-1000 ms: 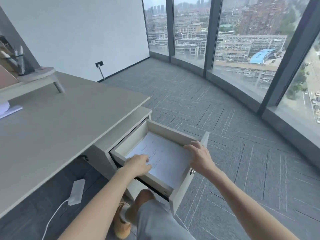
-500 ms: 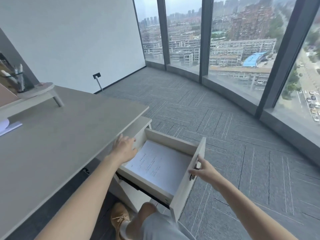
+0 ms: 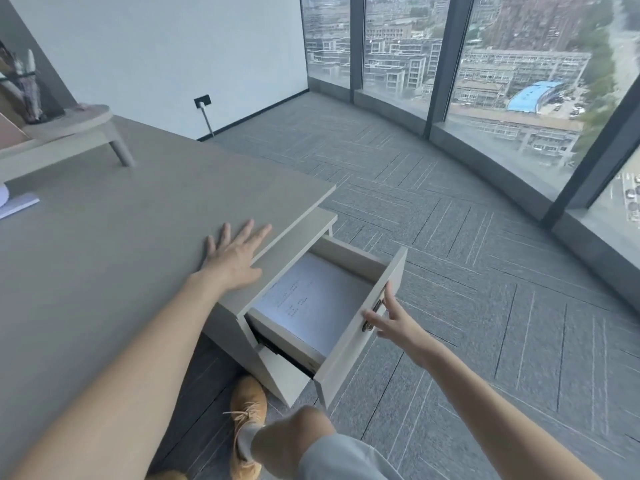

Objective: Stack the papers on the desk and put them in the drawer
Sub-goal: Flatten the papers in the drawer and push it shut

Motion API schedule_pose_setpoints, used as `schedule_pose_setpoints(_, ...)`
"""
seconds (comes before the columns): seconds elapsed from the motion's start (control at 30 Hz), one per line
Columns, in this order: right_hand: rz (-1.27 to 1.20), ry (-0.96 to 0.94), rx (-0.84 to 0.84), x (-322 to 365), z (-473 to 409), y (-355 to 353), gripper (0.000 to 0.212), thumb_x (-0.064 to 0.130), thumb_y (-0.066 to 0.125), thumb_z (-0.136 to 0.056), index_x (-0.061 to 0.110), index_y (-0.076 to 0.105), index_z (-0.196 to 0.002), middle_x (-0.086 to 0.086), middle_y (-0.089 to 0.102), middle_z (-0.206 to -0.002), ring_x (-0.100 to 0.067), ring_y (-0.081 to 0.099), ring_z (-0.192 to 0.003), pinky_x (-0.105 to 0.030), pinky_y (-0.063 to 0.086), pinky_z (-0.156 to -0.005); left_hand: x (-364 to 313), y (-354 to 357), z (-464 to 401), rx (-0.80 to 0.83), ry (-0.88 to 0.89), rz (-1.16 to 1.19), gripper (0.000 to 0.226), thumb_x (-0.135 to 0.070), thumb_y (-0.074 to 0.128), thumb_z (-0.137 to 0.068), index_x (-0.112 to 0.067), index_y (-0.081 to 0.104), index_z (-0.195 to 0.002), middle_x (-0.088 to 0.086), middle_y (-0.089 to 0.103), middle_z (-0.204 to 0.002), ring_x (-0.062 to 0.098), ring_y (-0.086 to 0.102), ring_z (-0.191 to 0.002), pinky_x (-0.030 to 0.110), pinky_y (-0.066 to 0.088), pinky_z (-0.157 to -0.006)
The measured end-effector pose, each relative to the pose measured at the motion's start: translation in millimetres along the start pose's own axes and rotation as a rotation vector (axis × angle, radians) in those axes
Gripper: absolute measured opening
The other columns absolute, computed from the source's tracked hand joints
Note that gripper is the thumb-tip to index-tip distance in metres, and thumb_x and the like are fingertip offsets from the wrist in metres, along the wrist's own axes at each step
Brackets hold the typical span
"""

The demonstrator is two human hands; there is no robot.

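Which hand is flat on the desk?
The left hand, palm down on the grey desk top; the right hand touches the open drawer's front.

The desk [image 3: 104, 254] fills the left half of the frame, with a small stand [image 3: 65, 129] on it at the upper left and a notebook [image 3: 19, 206] at the far left edge below that stand. Just right of the desk's near corner, in the middle of the frame, the drawer [image 3: 360, 327] stands pulled out from the cabinet [image 3: 294, 237], and the papers [image 3: 311, 299] lie flat inside it. The left hand [image 3: 235, 258] rests flat on the desk's right edge beside the cabinet, the right hand [image 3: 394, 320] touches the drawer's front at its handle [image 3: 372, 315], and a shoe [image 3: 247, 414] sits on the floor below the drawer at the bottom centre.
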State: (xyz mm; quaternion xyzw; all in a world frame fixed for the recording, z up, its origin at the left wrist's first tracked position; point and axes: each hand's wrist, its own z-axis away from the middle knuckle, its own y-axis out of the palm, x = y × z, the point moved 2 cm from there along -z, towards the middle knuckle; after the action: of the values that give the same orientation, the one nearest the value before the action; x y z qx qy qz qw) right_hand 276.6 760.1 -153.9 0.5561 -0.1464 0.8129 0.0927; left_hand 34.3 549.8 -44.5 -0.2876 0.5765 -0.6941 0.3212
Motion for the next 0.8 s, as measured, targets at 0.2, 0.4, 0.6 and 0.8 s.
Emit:
schedule_pose_setpoints(0.2,0.013,-0.014,0.035,8.8,-50.2,35.2,0.111,0.042,0.072,-0.088,0.039,-0.017,-0.156,0.011,0.005,-0.166,-0.001,0.055,-0.131,-0.044,0.036,-0.118,-0.8,3.7,-16.8,-0.022,0.016,-0.024,0.099,-0.025,0.051,-0.081,-0.047,-0.012,-0.154,-0.007,-0.015,-0.168,0.041,-0.011,-0.153,0.065,0.000,-0.118)
schedule_pose_setpoints(0.4,-0.010,-0.048,0.027,14.8,-91.7,64.4,0.114,0.022,0.076,-0.087,0.043,-0.012,-0.157,0.000,0.004,-0.170,-0.026,0.054,-0.135,-0.034,0.038,-0.108,-2.4,6.3,-16.7,-0.041,0.029,-0.036,0.101,-0.025,0.052,-0.080,-0.043,-0.012,-0.155,-0.003,-0.016,-0.168,0.043,-0.011,-0.152,0.066,-0.001,-0.118)
schedule_pose_setpoints(0.6,0.006,-0.098,-0.055,25.8,-126.8,93.7,0.117,0.021,0.081,-0.082,0.039,-0.006,-0.158,0.002,0.019,-0.167,-0.023,0.060,-0.129,-0.022,0.042,-0.098,-2.1,5.7,-15.7,-0.040,0.031,-0.041,0.103,-0.025,0.053,-0.078,-0.042,-0.013,-0.155,-0.002,-0.016,-0.168,0.045,-0.012,-0.151,0.068,0.000,-0.117)
schedule_pose_setpoints(0.8,0.070,-0.110,-0.127,38.2,-141.9,110.2,0.115,0.023,0.082,-0.081,0.042,-0.001,-0.158,0.018,0.041,-0.139,-0.028,0.069,-0.115,-0.022,0.048,-0.086,-2.7,4.5,-13.4,-0.048,0.040,-0.054,0.105,-0.025,0.053,-0.077,-0.040,-0.015,-0.155,0.000,-0.016,-0.168,0.046,-0.012,-0.151,0.069,0.000,-0.116)
